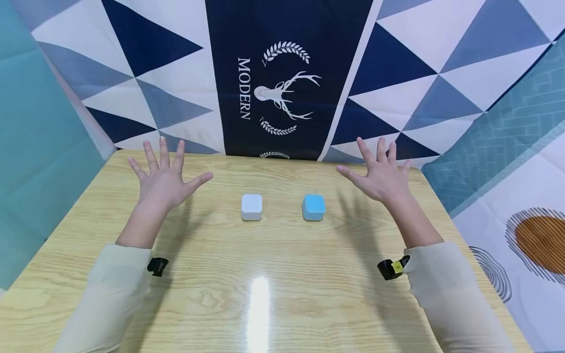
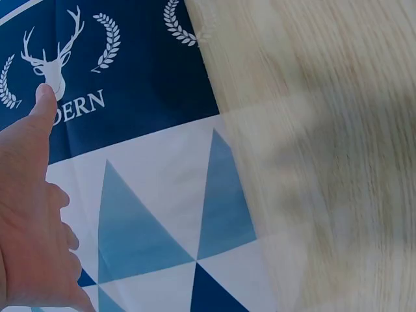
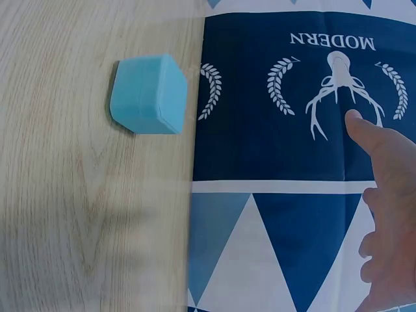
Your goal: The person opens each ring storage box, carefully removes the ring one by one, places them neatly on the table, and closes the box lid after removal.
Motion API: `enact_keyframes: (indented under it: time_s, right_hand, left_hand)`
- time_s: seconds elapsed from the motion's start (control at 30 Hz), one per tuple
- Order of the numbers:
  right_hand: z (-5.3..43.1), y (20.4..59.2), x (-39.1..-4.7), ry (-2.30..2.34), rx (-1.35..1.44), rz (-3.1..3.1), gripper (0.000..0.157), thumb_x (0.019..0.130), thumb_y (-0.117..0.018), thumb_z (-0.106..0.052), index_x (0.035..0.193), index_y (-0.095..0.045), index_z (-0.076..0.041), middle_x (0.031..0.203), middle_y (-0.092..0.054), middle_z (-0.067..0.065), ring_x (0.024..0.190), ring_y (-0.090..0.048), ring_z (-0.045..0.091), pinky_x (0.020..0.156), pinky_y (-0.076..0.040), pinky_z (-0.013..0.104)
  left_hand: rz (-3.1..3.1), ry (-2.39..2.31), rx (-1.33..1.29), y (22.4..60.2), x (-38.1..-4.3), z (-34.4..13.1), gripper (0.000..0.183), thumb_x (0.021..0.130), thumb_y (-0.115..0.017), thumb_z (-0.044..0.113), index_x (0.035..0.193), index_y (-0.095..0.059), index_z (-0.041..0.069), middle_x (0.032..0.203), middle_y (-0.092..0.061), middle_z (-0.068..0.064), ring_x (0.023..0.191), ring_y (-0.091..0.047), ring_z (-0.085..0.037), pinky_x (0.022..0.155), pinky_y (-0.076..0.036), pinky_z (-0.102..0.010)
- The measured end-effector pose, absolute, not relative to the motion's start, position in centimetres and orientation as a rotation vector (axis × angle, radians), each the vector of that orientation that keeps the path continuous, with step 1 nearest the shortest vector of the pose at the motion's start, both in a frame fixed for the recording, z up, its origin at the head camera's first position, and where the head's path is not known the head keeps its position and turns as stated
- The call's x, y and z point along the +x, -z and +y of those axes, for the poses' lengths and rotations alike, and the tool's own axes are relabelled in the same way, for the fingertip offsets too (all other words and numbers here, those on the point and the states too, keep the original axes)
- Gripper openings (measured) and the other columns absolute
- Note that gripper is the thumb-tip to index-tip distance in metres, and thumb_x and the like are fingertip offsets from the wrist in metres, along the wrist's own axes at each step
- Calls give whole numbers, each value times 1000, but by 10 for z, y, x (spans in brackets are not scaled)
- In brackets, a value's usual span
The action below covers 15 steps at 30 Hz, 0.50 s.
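Two small rounded blocks stand apart near the middle of the wooden table: a white block (image 1: 251,207) on the left and a light blue block (image 1: 314,208) on the right. My left hand (image 1: 162,184) is held above the table, left of the white block, its fingers spread and touching nothing. On the other side, my right hand (image 1: 383,175) hovers to the right of the blue block, fingers also spread, holding nothing. The right wrist view shows the blue block (image 3: 148,95) near the table's far edge, away from the thumb. The white block is outside the left wrist view.
Behind the wooden table (image 1: 212,274) hangs a patterned cloth (image 1: 176,73) with triangles and a deer print. More cloth covers the left side (image 1: 48,137) and the right side (image 1: 507,196). A bright light reflection lies on the tabletop. Black wrist-camera mounts sit at both cuffs.
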State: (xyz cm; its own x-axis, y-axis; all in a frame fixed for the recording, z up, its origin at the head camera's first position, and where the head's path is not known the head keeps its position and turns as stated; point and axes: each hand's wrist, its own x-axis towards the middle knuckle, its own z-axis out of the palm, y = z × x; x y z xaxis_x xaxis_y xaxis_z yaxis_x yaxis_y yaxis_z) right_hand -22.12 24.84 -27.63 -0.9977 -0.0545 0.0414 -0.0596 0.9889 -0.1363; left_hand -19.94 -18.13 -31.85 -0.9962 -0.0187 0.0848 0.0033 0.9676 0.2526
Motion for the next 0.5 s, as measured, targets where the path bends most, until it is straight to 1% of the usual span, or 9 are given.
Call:
enact_keyframes:
  time_s: [0.17, 0.27, 0.5]
  right_hand:
    - [249, 274, -219, -249, 102, -3092, 91, 80, -31, -80, 151, 1, -33, 154, 9, 25, 139, 16, 45, 99, 7, 77]
    - [250, 273, -218, -259, 103, -3087, 91, 80, -33, -80, 151, 0, -32, 154, 7, 26, 140, 14, 45, 99, 6, 77]
    - [252, 270, -216, -244, 113, -3084, 93, 80, -35, -79, 152, -3, -29, 154, 4, 27, 141, 8, 46, 102, 0, 76]
  left_hand:
    - [-3017, 402, 4, 318, -199, -182, 104, 78, -30, 83, 151, 7, 18, 150, 29, -15, 131, 37, -37, 97, 24, -70]
    - [-3007, 403, 7, 319, -199, -183, 106, 77, -30, 84, 151, 6, 17, 151, 26, -17, 133, 34, -39, 98, 22, -71]
    - [-3000, 435, 13, 318, -194, -190, 108, 78, -34, 81, 151, 0, 10, 153, 15, -22, 137, 23, -44, 102, 10, -74]
